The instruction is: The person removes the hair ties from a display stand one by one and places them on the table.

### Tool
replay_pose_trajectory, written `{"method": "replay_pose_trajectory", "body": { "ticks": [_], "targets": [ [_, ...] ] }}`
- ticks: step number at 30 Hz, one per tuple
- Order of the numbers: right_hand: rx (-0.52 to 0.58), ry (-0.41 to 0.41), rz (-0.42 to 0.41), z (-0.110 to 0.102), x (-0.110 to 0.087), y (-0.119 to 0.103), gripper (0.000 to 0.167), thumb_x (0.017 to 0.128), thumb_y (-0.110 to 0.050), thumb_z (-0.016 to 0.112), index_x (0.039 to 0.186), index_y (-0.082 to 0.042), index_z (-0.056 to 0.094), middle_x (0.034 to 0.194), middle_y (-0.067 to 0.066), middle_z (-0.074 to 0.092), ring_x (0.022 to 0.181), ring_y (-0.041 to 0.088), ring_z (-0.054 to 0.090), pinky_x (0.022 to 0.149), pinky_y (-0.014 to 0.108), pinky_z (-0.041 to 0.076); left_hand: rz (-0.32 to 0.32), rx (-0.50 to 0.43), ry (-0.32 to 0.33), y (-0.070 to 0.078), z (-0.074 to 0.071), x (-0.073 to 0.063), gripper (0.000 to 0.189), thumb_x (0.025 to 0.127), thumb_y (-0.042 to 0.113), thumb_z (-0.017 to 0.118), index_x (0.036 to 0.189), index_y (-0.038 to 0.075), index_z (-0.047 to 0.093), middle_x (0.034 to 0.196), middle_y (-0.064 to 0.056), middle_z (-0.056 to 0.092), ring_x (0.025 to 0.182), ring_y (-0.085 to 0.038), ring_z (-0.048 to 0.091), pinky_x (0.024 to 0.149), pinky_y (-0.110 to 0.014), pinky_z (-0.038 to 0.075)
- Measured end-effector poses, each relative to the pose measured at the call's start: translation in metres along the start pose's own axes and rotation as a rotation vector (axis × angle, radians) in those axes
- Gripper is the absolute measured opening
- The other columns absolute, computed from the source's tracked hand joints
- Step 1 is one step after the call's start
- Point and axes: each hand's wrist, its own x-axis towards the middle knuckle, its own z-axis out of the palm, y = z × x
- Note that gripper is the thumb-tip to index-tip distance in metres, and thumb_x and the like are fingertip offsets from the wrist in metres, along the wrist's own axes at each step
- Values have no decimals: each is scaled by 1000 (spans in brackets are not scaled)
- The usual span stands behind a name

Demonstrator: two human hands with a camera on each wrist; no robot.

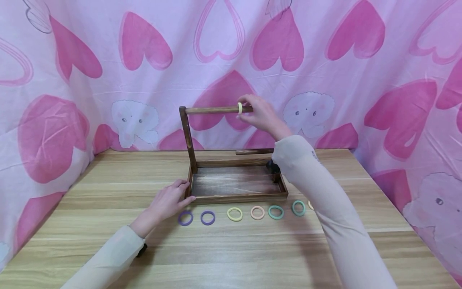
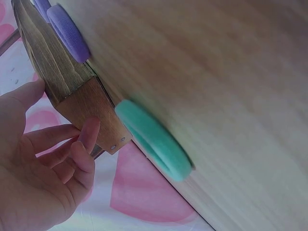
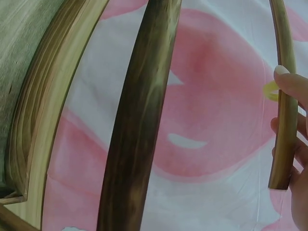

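Observation:
A dark wooden stand (image 1: 238, 196) has a shallow tray, a left post (image 1: 188, 140) and a horizontal bar (image 1: 213, 110) above. My right hand (image 1: 261, 112) pinches a pale yellow hair tie (image 1: 240, 108) that circles the bar near its right end. The right wrist view shows this yellow hair tie (image 3: 271, 90) by the thumb, fingers behind the bar (image 3: 284, 144). At the tray's front left corner my left hand (image 1: 167, 200) rests, thumb and fingertips touching the wood. Beside that corner, a green hair tie (image 2: 154, 139) lies in the left wrist view.
Along the tray's front lie purple (image 1: 185, 224), yellow (image 1: 234, 220), peach (image 1: 257, 218) and green (image 1: 276, 218) hair ties; my right sleeve partly covers another at the right. A loose wooden bar (image 1: 252, 152) lies behind the tray. Heart-patterned curtain (image 1: 144, 88) surrounds the table.

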Motion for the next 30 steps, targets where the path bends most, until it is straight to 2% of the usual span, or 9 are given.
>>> {"method": "replay_pose_trajectory", "body": {
  "ticks": [9,17,26,30],
  "targets": [
    [-17,69,-19,-6,-9,13,33,75,-9,70,105,-3,57,96,5,57,90,17,55,81,26,43,6,-3,-1,0,0,0,55,81,39,60,114,-5,55,113,-17,53,89,-34,57,68,-44,48],
    [48,108,-18,-12,-18,22,35,74,-5,70,106,-1,56,98,8,56,89,18,55,79,23,44,2,-5,-4,0,-1,0,56,81,39,60,115,-5,55,113,-17,53,89,-34,57,68,-44,49],
    [-16,181,-70,-18,-26,31,31,72,-8,72,100,-5,58,89,4,58,79,15,51,74,36,40,8,-2,3,0,0,0,55,81,39,61,114,-5,55,112,-17,53,88,-34,57,67,-44,49],
    [-33,192,-52,-21,-31,33,32,73,-12,72,101,-7,59,90,2,58,81,14,50,74,37,39,5,-2,-3,0,0,0,56,81,39,60,115,-5,55,113,-17,53,89,-34,57,68,-44,49]
  ]
}}
